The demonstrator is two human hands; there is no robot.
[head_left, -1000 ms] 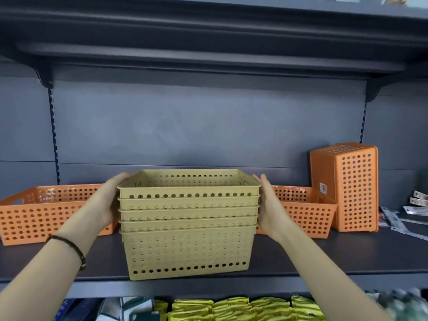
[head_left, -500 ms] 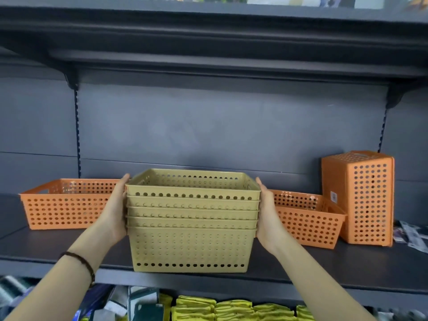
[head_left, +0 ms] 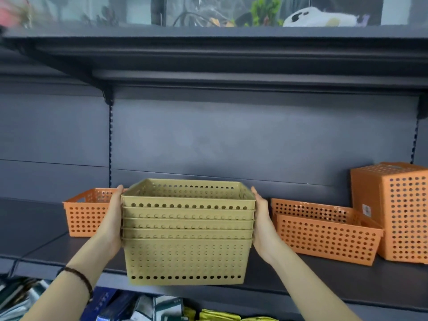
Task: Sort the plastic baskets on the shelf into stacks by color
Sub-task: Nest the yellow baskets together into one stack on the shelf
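Observation:
A stack of several nested yellow baskets (head_left: 187, 242) stands at the front edge of the dark shelf (head_left: 324, 281). My left hand (head_left: 113, 222) presses flat against the stack's left side and my right hand (head_left: 261, 222) against its right side. An orange basket (head_left: 84, 214) sits behind my left hand, partly hidden by it. To the right lies an open orange basket (head_left: 324, 230), and beside it an orange stack (head_left: 398, 212) turned on its side.
The shelf above (head_left: 208, 56) overhangs the work area, with plants and a plush toy on top. Packaged goods (head_left: 143, 306) fill the shelf below. The dark back panel (head_left: 231, 140) is close behind the baskets.
The view has shifted so the shelf sits lower and to the right in frame. Both hands still clamp the yellow stack, which stays near the shelf's front edge.

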